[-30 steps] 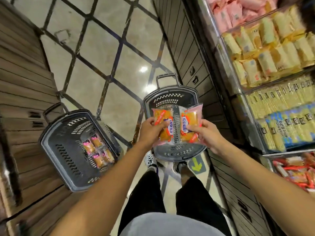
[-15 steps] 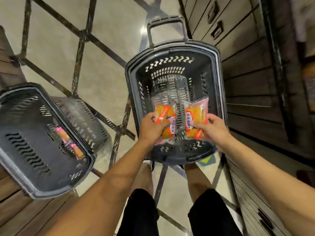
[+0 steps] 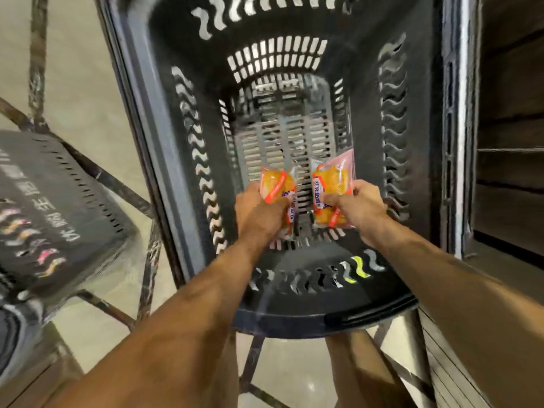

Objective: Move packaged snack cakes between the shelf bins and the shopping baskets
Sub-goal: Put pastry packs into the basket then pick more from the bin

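While inside the slotted dark plastic basket, left hand grips one glossy film-wrapped cake. Right hand pinches another orange-banded cake packet.

- Both hands are down inside the dark basket; its slotted floor beyond them lies bare, with room ahead.
- The left hand grips one snack cake and the right hand grips another snack cake, with a narrow gap between the packets.
- The side walls rise close on either hand (the near rim crosses under both forearms).
- A second basket blocks the left; wooden panelling closes the right.
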